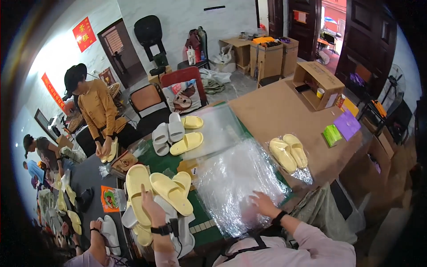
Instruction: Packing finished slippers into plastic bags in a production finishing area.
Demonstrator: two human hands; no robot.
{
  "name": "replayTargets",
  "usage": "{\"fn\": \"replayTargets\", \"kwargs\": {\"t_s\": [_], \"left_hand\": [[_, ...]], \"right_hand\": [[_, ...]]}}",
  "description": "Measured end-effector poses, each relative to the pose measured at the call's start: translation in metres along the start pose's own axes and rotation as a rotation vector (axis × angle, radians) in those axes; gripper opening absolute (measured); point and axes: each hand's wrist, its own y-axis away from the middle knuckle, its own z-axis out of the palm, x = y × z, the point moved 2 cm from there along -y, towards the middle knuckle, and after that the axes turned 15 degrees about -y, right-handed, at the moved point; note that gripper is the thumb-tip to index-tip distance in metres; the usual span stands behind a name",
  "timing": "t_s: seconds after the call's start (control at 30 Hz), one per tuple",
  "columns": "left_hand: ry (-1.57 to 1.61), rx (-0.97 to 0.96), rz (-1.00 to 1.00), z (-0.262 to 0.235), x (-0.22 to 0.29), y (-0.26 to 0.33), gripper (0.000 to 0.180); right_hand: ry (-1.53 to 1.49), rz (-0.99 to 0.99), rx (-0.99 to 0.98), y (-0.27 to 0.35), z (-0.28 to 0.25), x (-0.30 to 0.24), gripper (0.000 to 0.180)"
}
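My left hand (154,211) is at a pale yellow slipper (138,202) on the table's left side. Its index finger lies along the slipper's strap; the other fingers are mostly hidden and seem closed on its edge. Beside it rest more yellow slippers (172,191), on top of grey ones (184,233). My right hand (262,205) is spread over a stack of clear plastic bags (233,178), fingers apart and slightly blurred, with nothing visibly held. Farther right, a pair of yellow slippers (289,153) lies in a clear bag.
Grey slippers (168,133) and yellow slippers (187,141) lie at the table's far side. An open cardboard box (313,95), a green packet (332,135) and a purple packet (347,124) stand right. On the left, a co-worker (95,107) handles a slipper; another person's hand (97,229) touches white slippers.
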Motion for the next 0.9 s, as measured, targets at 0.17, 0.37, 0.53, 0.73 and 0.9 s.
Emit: {"fn": "replayTargets", "kwargs": {"t_s": [0.17, 0.37, 0.53, 0.73, 0.9], "left_hand": [[0.174, -0.11, 0.075, -0.027, 0.152, 0.05, 0.044], [1.423, -0.388, -0.152, -0.036, 0.248, 0.105, 0.072], [1.554, -0.53, -0.303, 0.002, 0.246, 0.13, 0.067], [1.618, -0.625, -0.778, 0.081, 0.187, 0.158, 0.052], [1.595, -0.798, -0.998, 0.123, 0.184, 0.178, 0.046]], "right_hand": [[-0.179, 0.036, -0.035, -0.021, 0.051, -0.02, 0.049], [-1.064, 0.327, -0.052, -0.043, 0.028, -0.067, 0.079], [-1.383, 0.129, 0.121, -0.045, 0.018, -0.052, 0.07], [-1.277, 0.589, 0.384, -0.004, 0.007, 0.005, 0.051], [-0.709, 0.353, 0.542, -0.011, -0.027, 0.014, 0.057]]}}
